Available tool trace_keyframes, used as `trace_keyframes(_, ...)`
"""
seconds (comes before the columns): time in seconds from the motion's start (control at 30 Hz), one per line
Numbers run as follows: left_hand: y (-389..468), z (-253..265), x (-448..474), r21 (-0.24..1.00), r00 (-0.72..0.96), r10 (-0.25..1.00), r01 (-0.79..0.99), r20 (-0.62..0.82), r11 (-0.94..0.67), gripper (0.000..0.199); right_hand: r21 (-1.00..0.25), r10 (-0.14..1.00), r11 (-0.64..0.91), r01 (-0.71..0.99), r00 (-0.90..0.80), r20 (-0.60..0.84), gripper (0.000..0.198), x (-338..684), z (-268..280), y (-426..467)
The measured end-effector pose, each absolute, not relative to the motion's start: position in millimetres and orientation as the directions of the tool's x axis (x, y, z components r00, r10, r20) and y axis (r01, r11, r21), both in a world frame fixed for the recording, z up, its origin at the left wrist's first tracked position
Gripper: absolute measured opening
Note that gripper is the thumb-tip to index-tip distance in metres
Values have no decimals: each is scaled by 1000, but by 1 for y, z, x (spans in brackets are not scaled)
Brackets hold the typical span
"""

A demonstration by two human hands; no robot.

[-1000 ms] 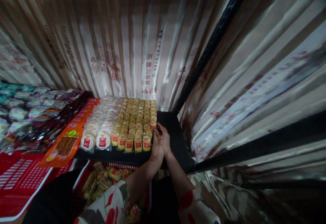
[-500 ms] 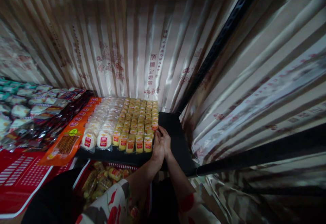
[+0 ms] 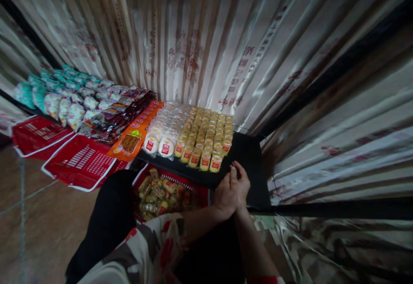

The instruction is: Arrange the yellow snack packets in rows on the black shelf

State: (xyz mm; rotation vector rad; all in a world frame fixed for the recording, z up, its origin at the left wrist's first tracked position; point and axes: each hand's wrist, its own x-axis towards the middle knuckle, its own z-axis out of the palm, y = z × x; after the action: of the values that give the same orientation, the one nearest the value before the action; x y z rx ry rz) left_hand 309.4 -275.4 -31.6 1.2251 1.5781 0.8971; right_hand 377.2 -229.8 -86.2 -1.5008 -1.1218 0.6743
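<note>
My left hand (image 3: pixel 226 192) and my right hand (image 3: pixel 243 184) are pressed against each other over the front of a black shelf (image 3: pixel 254 163). Their fingers are closed and point toward the back; the space between the palms is hidden. Just left of them, small yellow-wrapped cakes (image 3: pixel 206 137) with red-and-white labels stand in tight rows. Neither hand appears to touch these rows. Below the shelf, a red basket (image 3: pixel 206 194) holds a loose pile of similar yellow packets (image 3: pixel 158 193).
Left along the shelf lie round white packaged cakes (image 3: pixel 166 146), an orange stick-snack bag (image 3: pixel 135 133), dark red packets (image 3: pixel 125 114) and teal packs (image 3: pixel 38 92). Red bags (image 3: pixel 80 161) hang at the front edge. A pleated curtain (image 3: pixel 200 38) and dark bars (image 3: pixel 322 73) border the shelf.
My hands have drawn back from the right end of the cake rows toward the shelf's front edge. The view has turned left, showing more teal packs and the floor.
</note>
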Motion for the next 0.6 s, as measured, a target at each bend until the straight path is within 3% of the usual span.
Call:
trace_keyframes(0.23,-344,-39,255,960,65,992,265,-107,86,39,-961,918,34,274,371,139,43,335,-89,-305)
trace_keyframes(0.33,-367,-52,219,968,102,987,230,-127,101,37,-933,948,86,350,259,185,35,310,-95,-333)
trace_keyframes(0.4,-377,-64,191,934,62,979,315,-194,166,38,-902,977,98,420,132,167,31,293,-103,-348)
trace_keyframes(0.47,-382,-79,163,867,15,962,436,-274,240,36,-882,995,88,462,-8,95,30,275,-115,-359)
trace_keyframes(0.6,-380,-109,113,544,-142,862,722,-487,426,33,-851,958,-8,526,-239,-157,30,247,-146,-367)
